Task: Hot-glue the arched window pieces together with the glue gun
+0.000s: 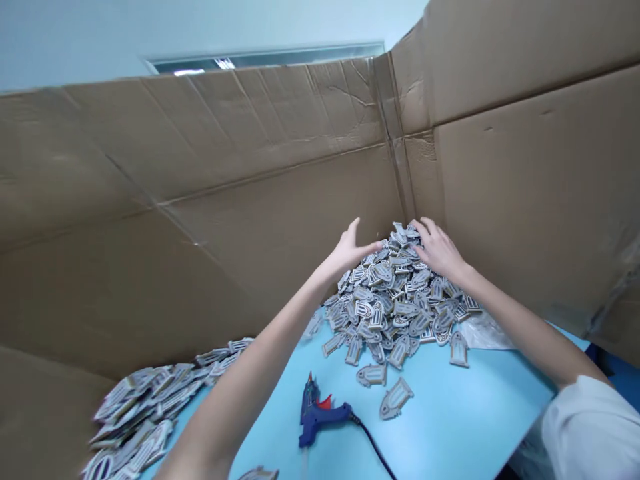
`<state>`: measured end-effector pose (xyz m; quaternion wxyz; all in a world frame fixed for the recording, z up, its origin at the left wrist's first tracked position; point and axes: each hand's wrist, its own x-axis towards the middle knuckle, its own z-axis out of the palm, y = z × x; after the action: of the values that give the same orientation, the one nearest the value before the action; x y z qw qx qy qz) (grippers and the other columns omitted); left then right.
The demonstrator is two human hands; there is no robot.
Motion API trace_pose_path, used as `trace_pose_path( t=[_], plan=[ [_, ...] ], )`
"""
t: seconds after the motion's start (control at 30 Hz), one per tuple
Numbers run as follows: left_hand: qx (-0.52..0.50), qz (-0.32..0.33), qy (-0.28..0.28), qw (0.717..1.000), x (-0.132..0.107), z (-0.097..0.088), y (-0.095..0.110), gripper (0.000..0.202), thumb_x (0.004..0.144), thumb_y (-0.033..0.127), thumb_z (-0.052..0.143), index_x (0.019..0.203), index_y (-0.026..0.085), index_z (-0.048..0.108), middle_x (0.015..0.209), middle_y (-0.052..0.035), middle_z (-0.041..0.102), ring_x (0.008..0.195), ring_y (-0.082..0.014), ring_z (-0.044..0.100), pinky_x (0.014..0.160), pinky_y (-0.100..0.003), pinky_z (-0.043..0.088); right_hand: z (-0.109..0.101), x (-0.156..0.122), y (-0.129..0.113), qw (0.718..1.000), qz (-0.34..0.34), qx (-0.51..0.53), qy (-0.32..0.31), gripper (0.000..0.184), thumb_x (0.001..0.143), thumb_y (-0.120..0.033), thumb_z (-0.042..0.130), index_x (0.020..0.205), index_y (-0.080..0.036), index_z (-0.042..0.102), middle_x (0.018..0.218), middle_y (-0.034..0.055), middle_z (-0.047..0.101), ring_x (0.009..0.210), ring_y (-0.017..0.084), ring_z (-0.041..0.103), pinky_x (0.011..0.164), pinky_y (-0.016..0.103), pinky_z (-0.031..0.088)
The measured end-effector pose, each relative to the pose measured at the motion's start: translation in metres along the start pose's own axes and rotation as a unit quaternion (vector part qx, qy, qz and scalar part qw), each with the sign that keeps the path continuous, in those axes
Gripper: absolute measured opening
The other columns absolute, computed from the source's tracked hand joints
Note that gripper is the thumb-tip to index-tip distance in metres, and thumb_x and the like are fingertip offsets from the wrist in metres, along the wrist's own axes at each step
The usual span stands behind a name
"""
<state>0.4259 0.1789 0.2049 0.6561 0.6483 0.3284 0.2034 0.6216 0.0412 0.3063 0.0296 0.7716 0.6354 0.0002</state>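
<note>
A heap of small grey, arch-shaped flat pieces (395,300) rises in the corner between the cardboard walls. At its upper left is my left hand (353,250), thumb and fingers spread, a fingertip at the heap's edge. My right hand (440,250) lies over the heap's upper right side with its fingers apart, touching the top pieces; some fingertips are hard to make out among them. Neither hand visibly grips a piece. Nearer to me, a blue hot glue gun (320,413) with a red trigger rests on the light blue tabletop (440,427), beside a loose grey piece (396,399).
Tall cardboard walls (280,220) close off the back and right. More grey pieces (145,407) are stacked along the left wall. A black cord (375,447) runs from the glue gun towards me. Clear plastic (485,331) lies beside the heap on the right.
</note>
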Motion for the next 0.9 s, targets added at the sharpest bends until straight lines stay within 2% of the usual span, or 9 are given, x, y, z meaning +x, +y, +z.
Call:
trace_pose_path(
  t=[0.1,0.13,0.17,0.27,0.47,0.6,0.73,0.83,0.9],
  plan=[
    [0.139,0.045,-0.057,0.988,-0.063,-0.004,-0.068,0.105,0.080,0.060,0.075,0.166,0.023,0.028,0.172,-0.0180,0.030,0.161,-0.0375,0.031,0.131,-0.056,0.030,0.003,-0.070,0.001,0.996,-0.016,0.009,-0.085,0.026,0.099,-0.022,0.059,0.122,-0.017,0.069,0.120,0.0159,0.073,0.107,0.033,0.072,0.091,0.045,0.059],
    [0.169,0.031,-0.072,0.982,-0.086,-0.006,-0.091,0.102,0.081,0.058,0.073,0.166,0.022,0.031,0.170,-0.0169,0.035,0.159,-0.0370,0.035,0.131,-0.055,0.032,0.004,-0.095,0.002,0.993,-0.019,0.014,-0.119,0.013,0.097,-0.022,0.062,0.102,-0.019,0.073,0.097,0.0109,0.076,0.089,0.029,0.074,0.078,0.040,0.060],
    [0.192,0.003,-0.080,0.978,-0.108,-0.008,-0.111,0.099,0.080,0.056,0.073,0.164,0.021,0.035,0.167,-0.0174,0.040,0.156,-0.0378,0.040,0.129,-0.055,0.035,0.005,-0.119,0.002,0.987,-0.017,0.015,-0.157,0.014,0.098,-0.022,0.061,0.090,-0.020,0.072,0.085,0.0078,0.074,0.079,0.027,0.074,0.071,0.038,0.058],
    [0.208,-0.065,-0.122,0.968,-0.156,-0.011,-0.146,0.077,0.084,0.055,0.070,0.150,0.017,0.055,0.152,-0.0179,0.058,0.144,-0.0371,0.055,0.124,-0.051,0.044,0.012,-0.173,0.002,0.973,-0.011,-0.034,-0.229,0.016,0.101,-0.027,0.061,0.095,-0.019,0.073,0.095,0.0105,0.075,0.088,0.030,0.075,0.075,0.041,0.059],
    [0.166,-0.087,-0.091,0.978,-0.175,0.001,-0.142,0.057,0.087,0.049,0.068,0.134,0.017,0.068,0.144,-0.0163,0.063,0.135,-0.0349,0.061,0.121,-0.050,0.046,0.036,-0.215,-0.014,0.972,-0.015,-0.125,-0.199,0.028,0.094,-0.030,0.071,0.119,-0.016,0.070,0.117,0.0204,0.070,0.102,0.039,0.067,0.082,0.052,0.059],
    [0.166,-0.059,-0.044,0.983,-0.182,0.018,-0.134,0.046,0.089,0.042,0.069,0.127,0.017,0.071,0.145,-0.0163,0.062,0.137,-0.0345,0.060,0.121,-0.053,0.046,0.044,-0.223,-0.029,0.974,-0.017,-0.141,-0.177,0.027,0.091,-0.012,0.060,0.116,-0.018,0.066,0.116,0.0204,0.068,0.100,0.039,0.063,0.084,0.053,0.057],
    [0.164,0.031,0.007,0.986,-0.214,0.026,-0.137,0.035,0.099,0.040,0.060,0.125,0.021,0.071,0.144,-0.0144,0.062,0.135,-0.0289,0.061,0.117,-0.048,0.050,0.042,-0.236,-0.032,0.969,0.007,-0.148,-0.196,0.037,0.083,0.005,0.049,0.106,-0.019,0.065,0.113,0.0177,0.069,0.098,0.035,0.066,0.085,0.049,0.057],
    [0.174,0.103,0.023,0.979,-0.241,0.023,-0.150,0.027,0.102,0.034,0.056,0.120,0.022,0.073,0.138,-0.0136,0.067,0.132,-0.0265,0.062,0.114,-0.044,0.053,0.030,-0.232,-0.026,0.965,-0.005,-0.075,-0.253,0.040,0.084,0.007,0.045,0.106,-0.019,0.067,0.105,0.0145,0.073,0.095,0.031,0.071,0.079,0.042,0.059],
    [0.185,0.120,0.025,0.975,-0.249,0.019,-0.161,0.026,0.103,0.031,0.055,0.118,0.022,0.073,0.134,-0.0136,0.069,0.130,-0.0262,0.063,0.113,-0.044,0.054,0.016,-0.207,-0.020,0.956,-0.056,0.041,-0.285,0.038,0.088,0.003,0.047,0.108,-0.020,0.069,0.102,0.0099,0.076,0.093,0.026,0.074,0.079,0.036,0.060]
  ],
)
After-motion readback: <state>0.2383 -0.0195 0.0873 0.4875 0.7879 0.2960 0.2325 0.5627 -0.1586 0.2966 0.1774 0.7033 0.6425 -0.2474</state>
